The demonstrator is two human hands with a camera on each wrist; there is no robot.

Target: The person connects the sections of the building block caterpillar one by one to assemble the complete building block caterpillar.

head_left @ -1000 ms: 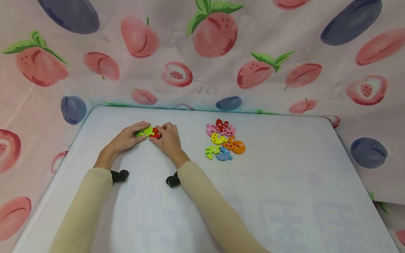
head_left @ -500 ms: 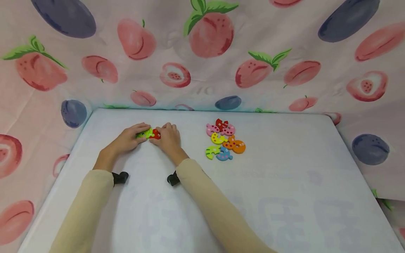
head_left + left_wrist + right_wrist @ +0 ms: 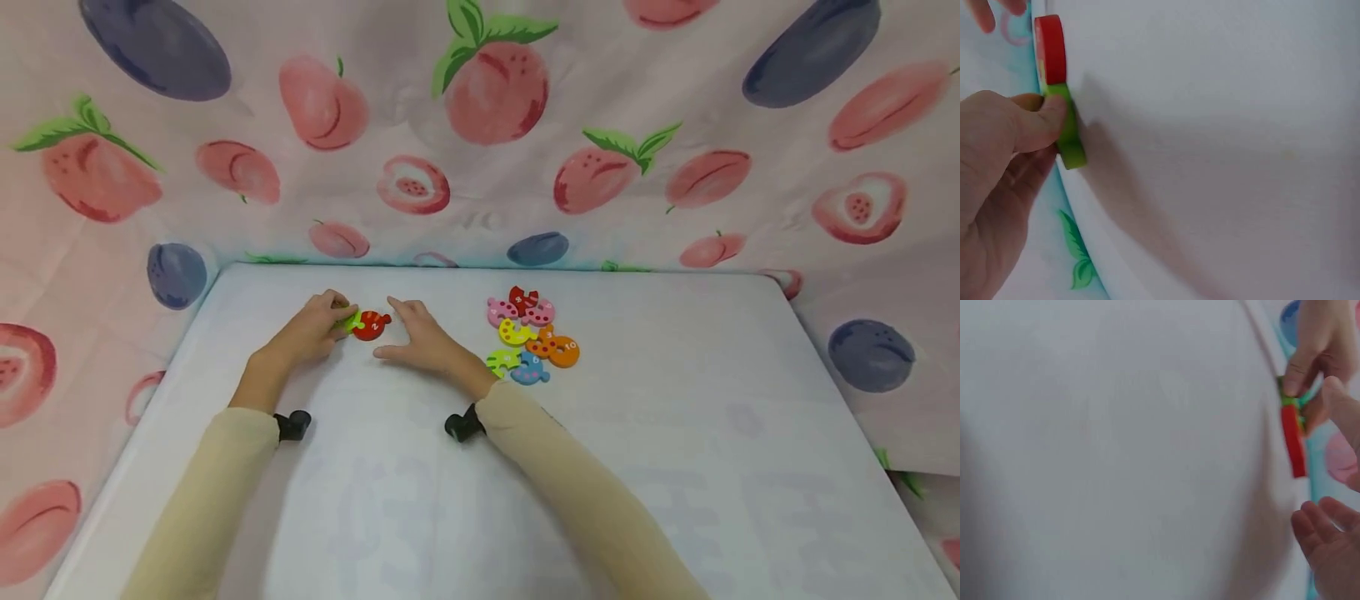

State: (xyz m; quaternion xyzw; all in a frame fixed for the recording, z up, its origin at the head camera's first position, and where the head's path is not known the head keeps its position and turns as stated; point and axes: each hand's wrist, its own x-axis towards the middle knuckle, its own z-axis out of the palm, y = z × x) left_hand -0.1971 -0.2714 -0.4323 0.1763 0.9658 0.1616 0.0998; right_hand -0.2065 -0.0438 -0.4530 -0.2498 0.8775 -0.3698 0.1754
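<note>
Puzzle piece (image 3: 1072,133), green, in pinch of left grip (image 3: 304,330), against red piece (image 3: 370,327); right grip (image 3: 426,343) spread, empty.

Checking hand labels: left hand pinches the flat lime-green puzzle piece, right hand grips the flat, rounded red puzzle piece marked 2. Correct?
Not quite: the right hand holds nothing. The head view shows its fingers spread, apart from the flat, rounded red puzzle piece marked 2. The left hand does pinch the flat lime-green puzzle piece.
</note>
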